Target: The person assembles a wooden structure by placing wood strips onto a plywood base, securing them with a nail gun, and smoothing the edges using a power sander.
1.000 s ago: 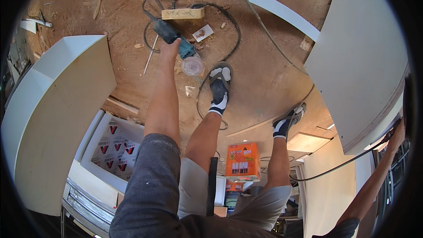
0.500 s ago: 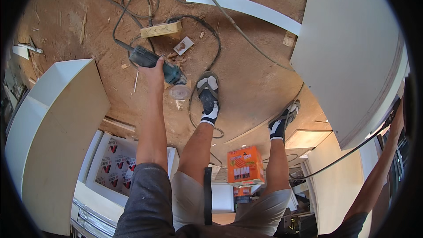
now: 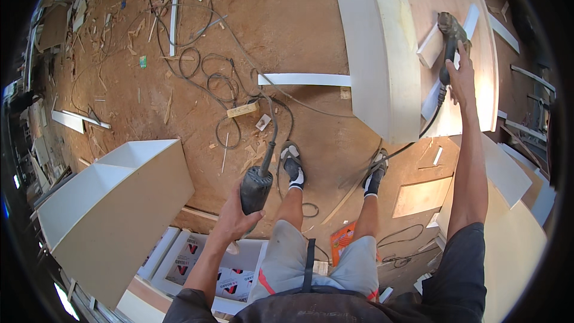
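Observation:
My left hand (image 3: 232,222) is wrapped round a trim router (image 3: 256,190) with a black upper body, held up in front of my left thigh. Its cord rises from the top, and its lower end is mostly hidden by my hand. Out to the right, my right hand (image 3: 461,75) grips a dark corded power tool (image 3: 449,45) over a pale wooden panel (image 3: 454,122). That tool's thick head points away from me; its exact kind is unclear. White strips (image 3: 430,45) lie on the panel beside it.
An open white cabinet box (image 3: 119,203) stands at left, a white carcass (image 3: 245,251) near my left leg. Cords (image 3: 218,78) coil over the brown floor beside a wooden block (image 3: 243,109) and a white strip (image 3: 305,79). An orange tin (image 3: 342,240) stands between my legs.
My left hand has lifted the trim router from near the floor back toward my body. My right hand, hidden at the right edge before, now shows over the panel with the power tool. The view has shifted.

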`<state>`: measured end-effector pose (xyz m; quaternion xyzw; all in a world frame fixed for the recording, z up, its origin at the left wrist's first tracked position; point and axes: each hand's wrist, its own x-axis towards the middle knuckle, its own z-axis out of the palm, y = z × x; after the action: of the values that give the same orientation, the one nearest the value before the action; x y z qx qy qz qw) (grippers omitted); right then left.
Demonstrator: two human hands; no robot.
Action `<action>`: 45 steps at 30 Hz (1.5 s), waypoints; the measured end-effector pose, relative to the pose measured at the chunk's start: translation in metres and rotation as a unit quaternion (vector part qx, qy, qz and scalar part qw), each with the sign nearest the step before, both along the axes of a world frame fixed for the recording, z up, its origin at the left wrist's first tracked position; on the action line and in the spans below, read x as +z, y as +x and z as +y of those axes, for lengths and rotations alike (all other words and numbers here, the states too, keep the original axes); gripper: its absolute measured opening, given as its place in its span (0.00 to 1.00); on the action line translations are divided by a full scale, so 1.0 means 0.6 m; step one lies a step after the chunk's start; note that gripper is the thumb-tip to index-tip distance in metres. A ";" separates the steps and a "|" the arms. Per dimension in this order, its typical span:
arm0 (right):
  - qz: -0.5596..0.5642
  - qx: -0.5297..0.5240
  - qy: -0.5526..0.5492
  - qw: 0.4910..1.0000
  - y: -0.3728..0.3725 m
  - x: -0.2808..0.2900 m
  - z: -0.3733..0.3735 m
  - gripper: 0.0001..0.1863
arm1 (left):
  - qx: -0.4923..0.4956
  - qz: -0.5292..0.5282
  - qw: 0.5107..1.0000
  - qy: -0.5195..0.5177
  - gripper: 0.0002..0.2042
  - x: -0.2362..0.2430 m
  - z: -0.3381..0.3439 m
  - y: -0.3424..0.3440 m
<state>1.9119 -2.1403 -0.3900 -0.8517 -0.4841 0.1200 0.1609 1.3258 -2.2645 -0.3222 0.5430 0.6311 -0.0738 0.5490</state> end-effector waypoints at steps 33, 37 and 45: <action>0.632 -0.418 0.459 0.463 -0.076 0.421 -0.576 0.34 | -0.276 -0.223 0.924 -0.143 0.33 0.399 -0.198 0.724; 0.701 -0.374 0.508 0.334 0.027 0.363 -0.626 0.37 | -0.305 -0.173 0.924 -0.152 0.35 0.372 -0.230 0.867; 0.739 -0.388 0.500 0.232 0.167 0.316 -0.668 0.41 | -0.306 -0.083 0.908 -0.275 0.37 0.317 -0.239 1.031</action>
<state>2.0122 -2.5413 -0.2003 -0.2159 0.2769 0.3525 0.8675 1.9444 -2.4078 -0.1322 0.5413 0.3409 -0.3630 0.6774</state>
